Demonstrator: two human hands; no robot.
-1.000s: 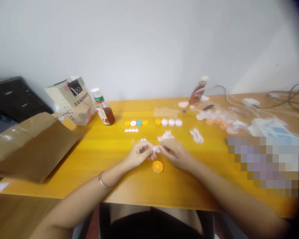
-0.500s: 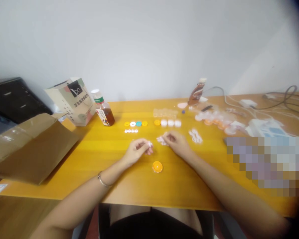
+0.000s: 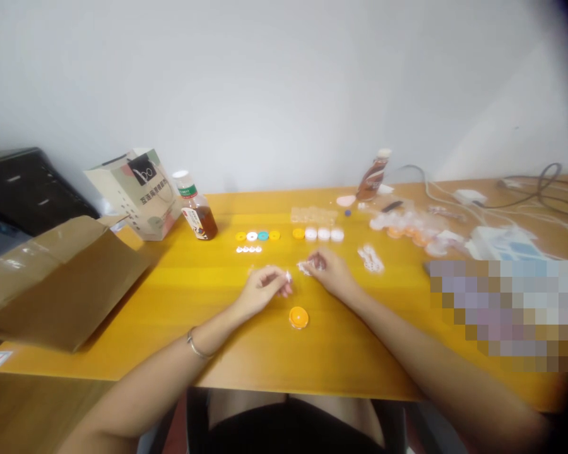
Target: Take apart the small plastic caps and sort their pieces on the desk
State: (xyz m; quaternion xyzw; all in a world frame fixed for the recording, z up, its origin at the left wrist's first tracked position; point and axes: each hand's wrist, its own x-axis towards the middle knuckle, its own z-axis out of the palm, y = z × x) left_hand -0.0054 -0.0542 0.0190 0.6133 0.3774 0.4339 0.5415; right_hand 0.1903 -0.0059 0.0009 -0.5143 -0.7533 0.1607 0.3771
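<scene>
My left hand is closed, with a small white piece pinched between thumb and fingertips. To its right, the bent fingers of my right hand reach down to a small heap of white pieces. Its fingertips are pressed together there, and what they hold is hidden. Nearer me lies an orange round cap. Beyond my hands is a row of yellow, white and teal discs, with several small white discs in front. Orange and white round caps form another row at the right.
A cardboard box, paper bag and bottle of brown drink stand at left. Behind the caps is a clear plastic tray. Another bottle, white strips, bagged caps and cables are at right.
My right hand has shifted slightly left and down over the white heap. The white piece in my left hand looks narrower, as if turned on edge. The rest stays in place.
</scene>
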